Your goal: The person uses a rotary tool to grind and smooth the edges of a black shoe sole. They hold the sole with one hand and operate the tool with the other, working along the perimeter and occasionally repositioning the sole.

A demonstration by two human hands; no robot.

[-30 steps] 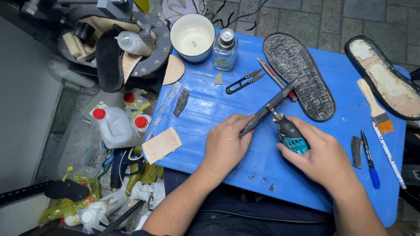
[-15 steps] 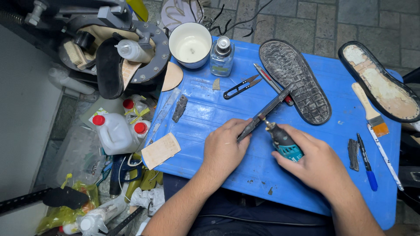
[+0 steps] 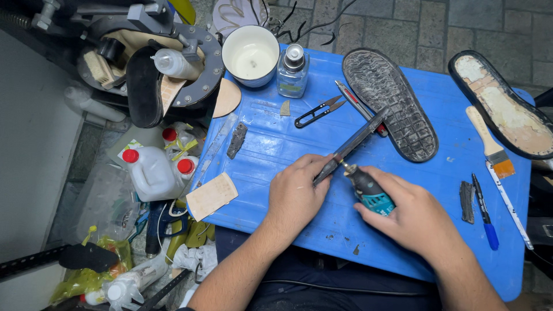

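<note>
1. Left hand (image 3: pixel 296 193) fingers pinch knife blade (image 3: pixel 352 145) flat on blue desk (image 3: pixel 276 150); keep it pinned.
2. Right hand (image 3: pixel 417 216) grips teal rotary tool (image 3: pixel 367 189), tip meeting blade; light, steady pressure looks best.

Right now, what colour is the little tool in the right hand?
Teal and black rotary tool, clearest in the head view.

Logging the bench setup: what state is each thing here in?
left hand: gripping long blade
long blade: lying slanted, tool tip against it
right hand: gripping rotary tool
rotary tool: tip at blade
white cup: upright, open
glass bottle: upright, capped
black sole: tread up
snips: open
</note>
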